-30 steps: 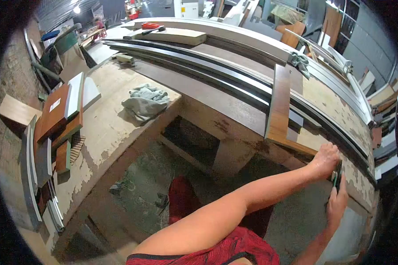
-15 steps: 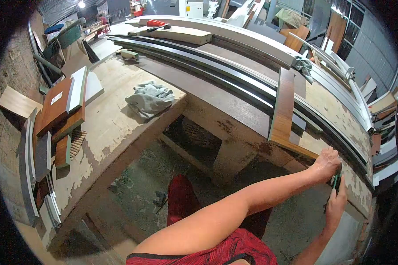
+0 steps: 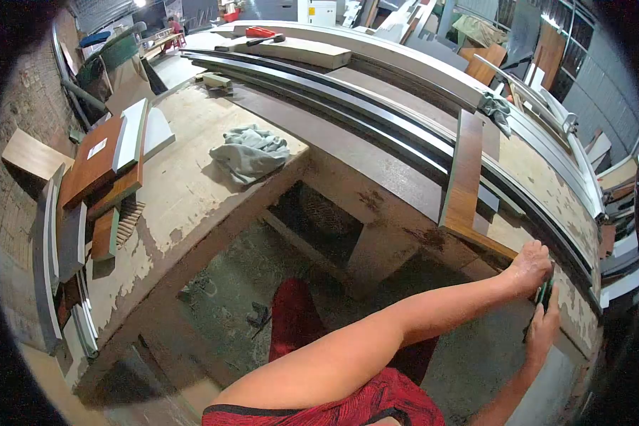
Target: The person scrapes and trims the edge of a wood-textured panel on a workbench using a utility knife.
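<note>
My left hand (image 3: 531,268) is closed in a fist at the right end of a narrow wood-brown strip along the bench edge. What its fingers hold is hidden. Just below it, my right hand (image 3: 544,325) wraps round a narrow dark green object (image 3: 543,292), whose kind I cannot make out. The strip meets a wider wood-brown board (image 3: 463,170) at a corner, and this board lies across long dark metal profiles (image 3: 376,122).
A crumpled grey cloth (image 3: 250,155) lies on the worn left bench (image 3: 184,192). Brown and white panel offcuts (image 3: 96,162) are stacked farther left. A red-handled tool (image 3: 261,33) rests on a pale beam (image 3: 298,52) at the back. Another cloth (image 3: 495,112) hangs at the right.
The view has shifted slightly, so the benches appear a little farther right and down. Both hands keep their places at the strip's end, with little visible movement.
</note>
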Motion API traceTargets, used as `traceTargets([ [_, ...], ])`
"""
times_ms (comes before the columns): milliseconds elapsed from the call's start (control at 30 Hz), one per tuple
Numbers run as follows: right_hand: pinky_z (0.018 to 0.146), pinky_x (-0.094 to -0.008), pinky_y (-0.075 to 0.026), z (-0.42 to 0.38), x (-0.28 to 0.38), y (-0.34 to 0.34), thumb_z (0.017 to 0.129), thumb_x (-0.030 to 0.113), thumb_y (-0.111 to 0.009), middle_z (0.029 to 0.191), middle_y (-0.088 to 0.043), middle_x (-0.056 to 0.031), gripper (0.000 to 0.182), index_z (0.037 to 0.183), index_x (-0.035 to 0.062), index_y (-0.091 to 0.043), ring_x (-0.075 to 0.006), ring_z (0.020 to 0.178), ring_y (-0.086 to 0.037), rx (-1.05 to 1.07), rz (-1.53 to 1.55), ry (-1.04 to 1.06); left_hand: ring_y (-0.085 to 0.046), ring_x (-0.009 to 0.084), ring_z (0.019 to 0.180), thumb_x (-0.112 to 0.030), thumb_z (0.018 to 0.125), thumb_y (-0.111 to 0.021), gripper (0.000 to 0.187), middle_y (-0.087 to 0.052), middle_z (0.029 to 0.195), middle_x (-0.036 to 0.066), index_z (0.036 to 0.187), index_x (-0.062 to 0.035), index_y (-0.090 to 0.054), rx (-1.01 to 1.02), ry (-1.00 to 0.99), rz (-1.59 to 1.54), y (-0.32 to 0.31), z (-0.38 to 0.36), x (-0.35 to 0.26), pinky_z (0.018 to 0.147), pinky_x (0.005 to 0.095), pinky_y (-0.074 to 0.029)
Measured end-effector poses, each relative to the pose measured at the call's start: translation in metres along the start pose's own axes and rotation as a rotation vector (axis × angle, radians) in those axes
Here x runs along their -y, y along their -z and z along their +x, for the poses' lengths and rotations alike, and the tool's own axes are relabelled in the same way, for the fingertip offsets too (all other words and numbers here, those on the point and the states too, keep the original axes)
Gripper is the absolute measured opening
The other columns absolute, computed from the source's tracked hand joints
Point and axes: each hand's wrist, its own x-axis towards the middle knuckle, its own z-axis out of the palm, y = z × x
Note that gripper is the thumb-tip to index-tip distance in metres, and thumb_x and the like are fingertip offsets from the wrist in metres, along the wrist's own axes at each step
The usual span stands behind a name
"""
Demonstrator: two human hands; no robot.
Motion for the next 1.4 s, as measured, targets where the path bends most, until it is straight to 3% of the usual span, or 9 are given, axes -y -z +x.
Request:
traceTargets([
  [200, 0.103, -0.0374, -0.033, -0.026, -0.008, 0.000, 0.085, -0.001, -0.042, 0.135, -0.044, -0.0256, 0.053, 0.138, -0.0027, -0.035, -0.0356, 0.125, -0.044, -0.082, -0.015, 0.123, -0.049, 0.0278, 0.091, -0.018, 0.057, -0.068, 0.018, -0.054, 0.088, 0.013, 0.070, -0.0075, -0.063, -0.013, -0.012, 0.012, -0.009, 0.003, 0.002, 0.076, 0.0375, -0.039],
  [300, 0.105, -0.0367, -0.031, -0.022, 0.012, 0.007, 0.086, 0.000, -0.043, 0.137, -0.043, -0.0245, 0.053, 0.139, -0.0024, -0.035, -0.0347, 0.127, -0.043, -0.006, -0.065, -0.038, -0.049, 0.0277, 0.092, -0.020, 0.053, -0.070, 0.022, -0.053, 0.088, 0.013, 0.071, -0.0075, -0.064, -0.113, -0.028, -0.048, -0.024, 0.003, 0.006, 0.076, 0.0371, -0.039],
  [333, 0.104, -0.0372, -0.032, -0.016, 0.005, 0.005, 0.085, 0.000, -0.043, 0.136, -0.043, -0.0251, 0.054, 0.139, -0.0021, -0.035, -0.0354, 0.126, -0.043, -0.024, -0.047, 0.013, -0.049, 0.0277, 0.092, -0.020, 0.052, -0.070, 0.024, -0.053, 0.088, 0.012, 0.071, -0.0075, -0.064, -0.149, -0.033, -0.080, -0.024, 0.002, 0.006, 0.076, 0.0369, -0.039],
  [533, 0.102, -0.0386, -0.034, 0.008, -0.020, -0.003, 0.083, -0.001, -0.044, 0.133, -0.046, -0.0272, 0.055, 0.138, -0.0011, -0.036, -0.0383, 0.122, -0.046, -0.070, -0.007, 0.119, -0.048, 0.0283, 0.091, -0.022, 0.053, -0.072, 0.025, -0.053, 0.087, 0.011, 0.074, -0.0100, -0.066, -0.049, 0.013, 0.037, -0.012, 0.002, 0.001, 0.077, 0.0374, -0.038],
  [700, 0.099, -0.0397, -0.036, -0.027, -0.009, 0.001, 0.084, -0.001, -0.044, 0.132, -0.047, -0.0274, 0.056, 0.139, 0.0011, -0.035, -0.0397, 0.120, -0.047, -0.094, -0.046, 0.128, -0.047, 0.0284, 0.093, -0.020, 0.052, -0.072, 0.025, -0.053, 0.087, 0.012, 0.073, -0.0079, -0.066, -0.122, -0.027, -0.080, -0.021, 0.000, 0.005, 0.078, 0.0373, -0.039],
  [800, 0.105, -0.0369, -0.031, -0.033, 0.001, 0.005, 0.085, -0.001, -0.042, 0.137, -0.043, -0.0250, 0.054, 0.139, -0.0024, -0.035, -0.0332, 0.129, -0.040, -0.047, 0.009, 0.039, -0.047, 0.0286, 0.093, -0.019, 0.052, -0.072, 0.023, -0.053, 0.087, 0.012, 0.072, -0.0076, -0.065, -0.100, -0.018, -0.083, -0.017, 0.001, 0.004, 0.078, 0.0376, -0.039],
  [1000, 0.103, -0.0367, -0.032, 0.000, -0.017, -0.002, 0.085, -0.001, -0.042, 0.135, -0.045, -0.0249, 0.053, 0.138, -0.0023, -0.037, -0.0329, 0.126, -0.044, -0.064, -0.015, 0.080, -0.048, 0.0286, 0.091, -0.017, 0.052, -0.071, 0.020, -0.053, 0.085, 0.012, 0.069, -0.0080, -0.064, -0.106, 0.006, -0.053, -0.013, 0.000, 0.002, 0.078, 0.0378, -0.039],
  [1100, 0.103, -0.0387, -0.033, 0.002, -0.021, -0.002, 0.083, -0.001, -0.045, 0.134, -0.044, -0.0271, 0.057, 0.140, 0.0016, -0.034, -0.0378, 0.124, -0.045, -0.041, -0.007, 0.111, -0.048, 0.0282, 0.090, -0.016, 0.052, -0.071, 0.020, -0.053, 0.085, 0.012, 0.069, -0.0083, -0.065, -0.062, 0.003, -0.056, -0.008, 0.001, 0.001, 0.077, 0.0376, -0.039],
  [1400, 0.103, -0.0360, -0.033, -0.019, -0.019, -0.004, 0.085, -0.001, -0.043, 0.134, -0.045, -0.0247, 0.052, 0.137, -0.0029, -0.037, -0.0342, 0.125, -0.045, -0.109, -0.040, 0.121, -0.048, 0.0278, 0.091, -0.016, 0.053, -0.071, 0.019, -0.053, 0.087, 0.011, 0.070, -0.0095, -0.065, 0.009, -0.012, -0.040, 0.004, 0.001, -0.001, 0.075, 0.0371, -0.038],
])
